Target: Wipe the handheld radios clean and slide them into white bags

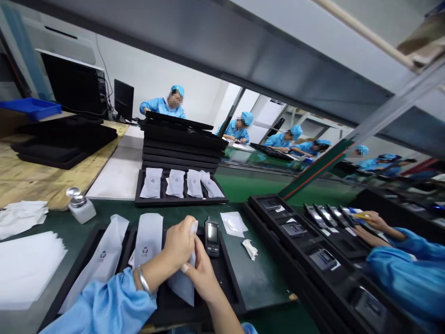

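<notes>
My left hand (179,246) and my right hand (200,274) are both closed on a white plastic sleeve (182,280), held over a black tray (229,283) at the near edge of the green bench. The left hand pinches its top end, the right hand grips it lower down. Whether anything is inside the sleeve I cannot tell. Two more white sleeves (148,239) with a recycling mark lie in the tray to the left. A small black handheld device (212,236) with a screen stands in the tray just right of my hands.
A tray of white sleeves (181,183) sits in front of a stack of black trays (182,146). A small dispenser bottle (80,206) and white sheets (24,269) lie left. Trays of devices (313,250) fill the right, where a co-worker's hand (373,221) works. More blue-clad people sit behind.
</notes>
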`<action>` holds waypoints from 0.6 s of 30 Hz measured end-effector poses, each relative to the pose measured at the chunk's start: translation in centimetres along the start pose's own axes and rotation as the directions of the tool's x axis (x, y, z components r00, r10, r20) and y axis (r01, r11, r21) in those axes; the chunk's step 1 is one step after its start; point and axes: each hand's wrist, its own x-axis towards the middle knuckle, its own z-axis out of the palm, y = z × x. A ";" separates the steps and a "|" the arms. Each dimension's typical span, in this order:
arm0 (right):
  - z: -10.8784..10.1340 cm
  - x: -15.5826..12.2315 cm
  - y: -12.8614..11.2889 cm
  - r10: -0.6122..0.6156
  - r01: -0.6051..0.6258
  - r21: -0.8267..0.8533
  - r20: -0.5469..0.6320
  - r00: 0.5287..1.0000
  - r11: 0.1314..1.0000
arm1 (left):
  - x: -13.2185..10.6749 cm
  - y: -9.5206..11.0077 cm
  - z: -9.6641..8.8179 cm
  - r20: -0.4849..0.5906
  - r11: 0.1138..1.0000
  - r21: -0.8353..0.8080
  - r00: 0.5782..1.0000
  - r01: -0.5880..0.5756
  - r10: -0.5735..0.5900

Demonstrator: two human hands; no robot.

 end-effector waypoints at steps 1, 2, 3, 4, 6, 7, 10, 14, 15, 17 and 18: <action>-1.2 0.4 0.2 -0.011 0.010 -0.052 -0.019 1.000 0.999 | 0.9 -0.4 0.8 0.008 0.999 0.029 1.000 0.016 -0.016; -2.7 0.8 0.1 -0.035 0.028 -0.142 -0.048 0.998 0.989 | 1.6 -0.9 1.5 0.017 0.998 0.061 0.999 0.027 -0.028; -4.3 1.3 -0.1 -0.073 0.050 -0.272 -0.075 0.994 0.961 | 2.1 -1.3 2.1 0.026 0.995 0.092 0.999 0.030 -0.033; -6.0 1.7 -0.7 -0.129 0.078 -0.432 -0.090 0.988 0.899 | 2.5 -1.6 2.5 0.035 0.993 0.117 0.999 0.024 -0.028; -9.3 2.8 -2.1 -0.236 0.129 -0.761 -0.032 0.971 0.636 | 2.6 -2.1 2.8 0.053 0.988 0.152 0.999 -0.013 0.005; -10.8 3.4 -2.9 -0.244 0.150 -0.879 0.039 0.969 0.454 | 2.4 -2.3 2.6 0.065 0.986 0.163 0.997 -0.038 0.027; -13.8 5.4 -4.5 -0.030 0.288 -0.956 0.290 0.957 -0.063 | 0.9 -3.0 0.7 0.108 0.979 0.170 0.990 -0.112 0.095; -14.8 8.0 -4.2 0.243 0.598 -0.738 0.547 0.801 -0.313 | -2.3 -5.1 -3.7 0.084 0.968 0.165 0.980 -0.190 0.178; -14.8 8.6 -4.0 0.250 0.652 -0.685 0.603 0.758 -0.326 | -3.3 -5.8 -5.0 0.072 0.967 0.165 0.980 -0.193 0.183; -14.6 9.9 -3.6 0.232 0.732 -0.591 0.701 0.674 -0.340 | -5.5 -7.4 -7.5 0.043 0.973 0.168 0.987 -0.159 0.154; -14.6 10.5 -3.5 0.225 0.762 -0.549 0.739 0.634 -0.344 | -6.7 -8.3 -8.9 0.020 0.977 0.173 0.992 -0.123 0.121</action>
